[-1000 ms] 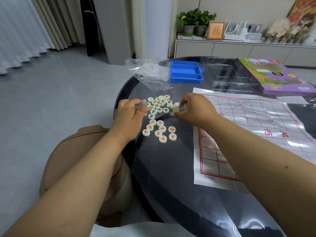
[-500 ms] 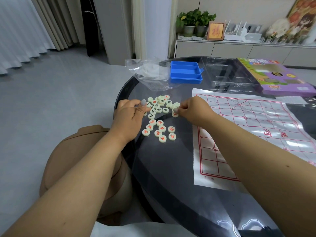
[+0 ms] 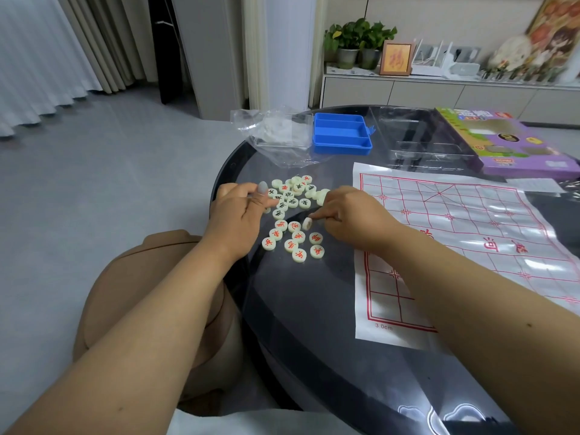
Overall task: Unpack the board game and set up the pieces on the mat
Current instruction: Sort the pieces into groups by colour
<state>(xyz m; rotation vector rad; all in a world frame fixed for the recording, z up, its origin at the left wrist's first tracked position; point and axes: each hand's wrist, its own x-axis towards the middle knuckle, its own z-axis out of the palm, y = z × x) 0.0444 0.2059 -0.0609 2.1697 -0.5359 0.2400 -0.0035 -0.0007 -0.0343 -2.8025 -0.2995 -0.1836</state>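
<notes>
Several cream round game pieces lie on the dark glass table (image 3: 314, 309): a mixed pile (image 3: 295, 193) with black and red characters farther off, and a nearer group of red-marked pieces (image 3: 293, 241). My right hand (image 3: 348, 215) pinches one piece (image 3: 307, 223), tilted on its edge, just above the nearer group. My left hand (image 3: 238, 211) rests curled at the pile's left edge, thumb raised; what its fingers hold is hidden. The white mat (image 3: 455, 246) with a red grid lies to the right, with no pieces on it.
A blue plastic box (image 3: 342, 135) and a crumpled clear bag (image 3: 276, 133) sit behind the pile. A clear tray (image 3: 420, 136) and the purple game box (image 3: 508, 142) stand at the back right. A tan stool (image 3: 150, 293) is below the table's left rim.
My right hand has drawn back from the far pile toward me with one piece pinched, bringing it down to the nearer red group. My left hand has stayed put.
</notes>
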